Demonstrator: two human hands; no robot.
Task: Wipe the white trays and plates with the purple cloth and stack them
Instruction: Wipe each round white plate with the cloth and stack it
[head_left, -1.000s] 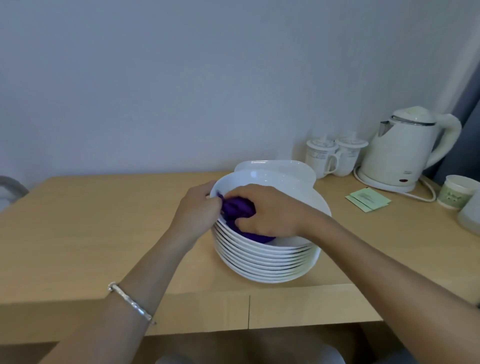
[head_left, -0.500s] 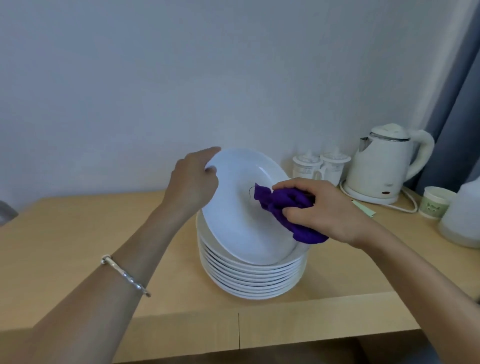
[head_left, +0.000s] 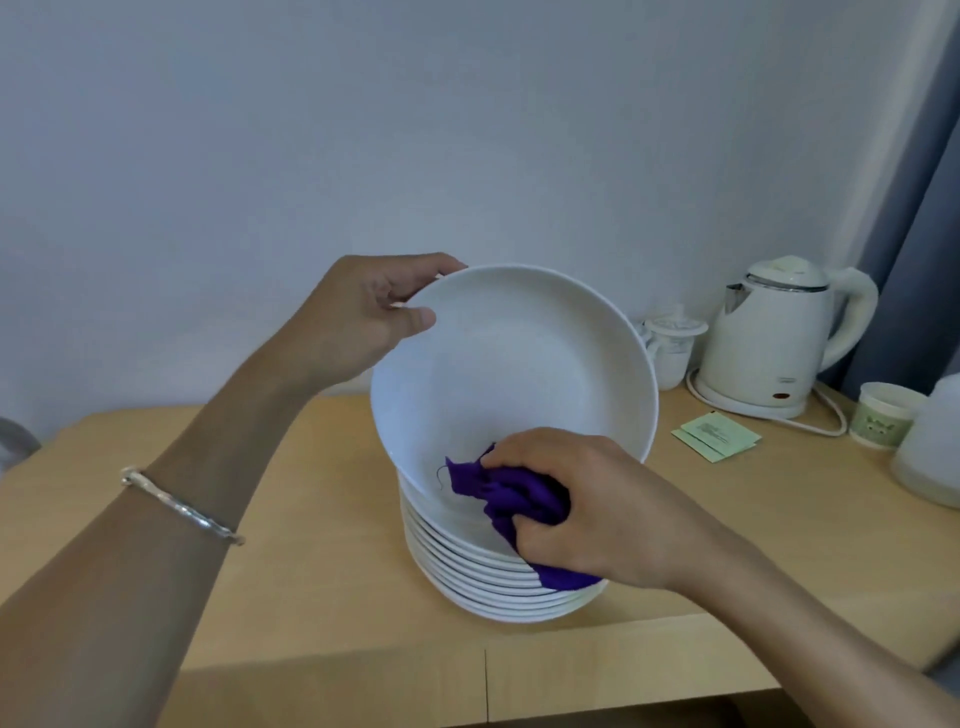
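Gripping the upper-left rim of a white plate (head_left: 519, 374), the left hand (head_left: 363, 317) has its thumb on the plate's inner face and its fingers curled behind the rim. A silver bracelet (head_left: 182, 506) sits on that wrist. The plate stands tilted steeply, with its hollow turned toward the camera. Its lower edge comes down to the stack of plates (head_left: 493, 587), but the cloth and hand hide whether it rests on the stack. The right hand (head_left: 597, 509) has its fingers closed round a bunched purple cloth (head_left: 509, 493) and presses it against the lower part of the plate's inner face. A fold of the cloth hangs down over the right side of the stack. The stack stands on the wooden table (head_left: 311, 545), near the front edge and about midway along it. Toward the back right corner stands a white kettle (head_left: 779, 332) on its base, with lidded cups (head_left: 675, 343) just beside it on the left, partly hidden behind the raised plate. In front of the kettle lie green packets (head_left: 717, 434). Nearer the right edge are a paper cup (head_left: 885, 415) and a white container (head_left: 930, 447), which is cut off by the frame.
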